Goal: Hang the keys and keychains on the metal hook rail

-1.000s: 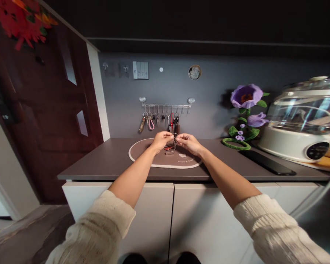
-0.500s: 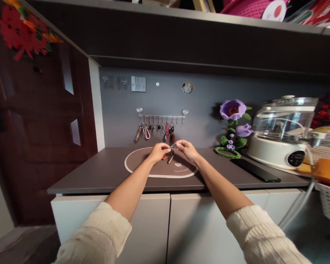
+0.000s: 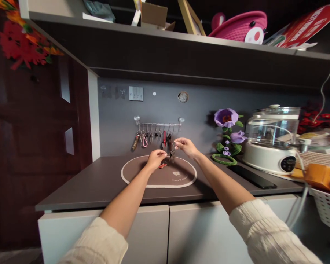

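My right hand (image 3: 186,147) pinches a key ring (image 3: 173,144), and a bunch of keys (image 3: 172,155) dangles from it over the mat. To its left, my left hand (image 3: 156,160) hovers above the mat with thumb and fingertips pressed together; whether anything small is between them is hidden. A small red item (image 3: 162,165) lies on the brown oval mat (image 3: 137,172) just under the left fingertips. Behind both hands, a clear hook rail (image 3: 159,124) on the wall carries several key bunches, one with a pink loop (image 3: 145,142). Hooks at its right end hold nothing.
A purple flower ornament (image 3: 226,118), a black phone (image 3: 254,176) and a white appliance with a clear top (image 3: 266,157) stand or lie to the right. A shelf (image 3: 154,47) overhangs the counter (image 3: 99,190). A dark red door (image 3: 38,154) is at left.
My hands have moved apart: the left has come off the key ring, and the right has raised it slightly so the keys hang. The view has tilted up.
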A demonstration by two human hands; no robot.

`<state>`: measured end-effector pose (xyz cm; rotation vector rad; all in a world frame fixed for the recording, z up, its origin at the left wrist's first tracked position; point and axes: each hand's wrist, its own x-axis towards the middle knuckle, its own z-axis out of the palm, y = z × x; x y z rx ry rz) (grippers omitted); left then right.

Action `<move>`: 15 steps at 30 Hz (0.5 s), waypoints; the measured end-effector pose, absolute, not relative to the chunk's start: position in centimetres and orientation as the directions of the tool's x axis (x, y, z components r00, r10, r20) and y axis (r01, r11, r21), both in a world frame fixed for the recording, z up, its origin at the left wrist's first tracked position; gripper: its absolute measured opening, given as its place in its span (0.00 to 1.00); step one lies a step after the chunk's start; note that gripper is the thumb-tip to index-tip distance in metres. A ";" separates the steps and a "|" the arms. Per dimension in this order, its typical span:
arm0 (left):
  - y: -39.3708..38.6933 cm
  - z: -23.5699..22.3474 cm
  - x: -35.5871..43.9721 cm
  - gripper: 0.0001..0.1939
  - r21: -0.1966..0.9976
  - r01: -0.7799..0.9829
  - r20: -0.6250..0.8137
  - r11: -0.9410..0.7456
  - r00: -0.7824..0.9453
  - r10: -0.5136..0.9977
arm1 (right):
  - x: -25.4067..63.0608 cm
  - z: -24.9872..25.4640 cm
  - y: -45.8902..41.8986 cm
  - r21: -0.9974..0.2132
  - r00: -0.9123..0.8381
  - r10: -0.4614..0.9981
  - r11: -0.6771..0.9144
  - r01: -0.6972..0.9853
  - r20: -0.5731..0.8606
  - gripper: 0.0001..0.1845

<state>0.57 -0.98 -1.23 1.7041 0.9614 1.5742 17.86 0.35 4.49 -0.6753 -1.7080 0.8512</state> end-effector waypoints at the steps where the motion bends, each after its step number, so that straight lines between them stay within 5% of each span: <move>1: -1.0 -1.2 0.5 0.07 0.832 0.111 0.545 -0.543 0.017 0.838 | 18.0 4.9 0.5 -0.809 -0.272 0.784 0.587 0.034 0.558 0.16; 15: 0.5 -2.1 0.3 0.09 0.828 0.168 0.559 -0.535 -0.192 0.806 | 20.0 7.5 4.5 -0.817 -0.001 0.823 0.565 0.114 0.568 0.09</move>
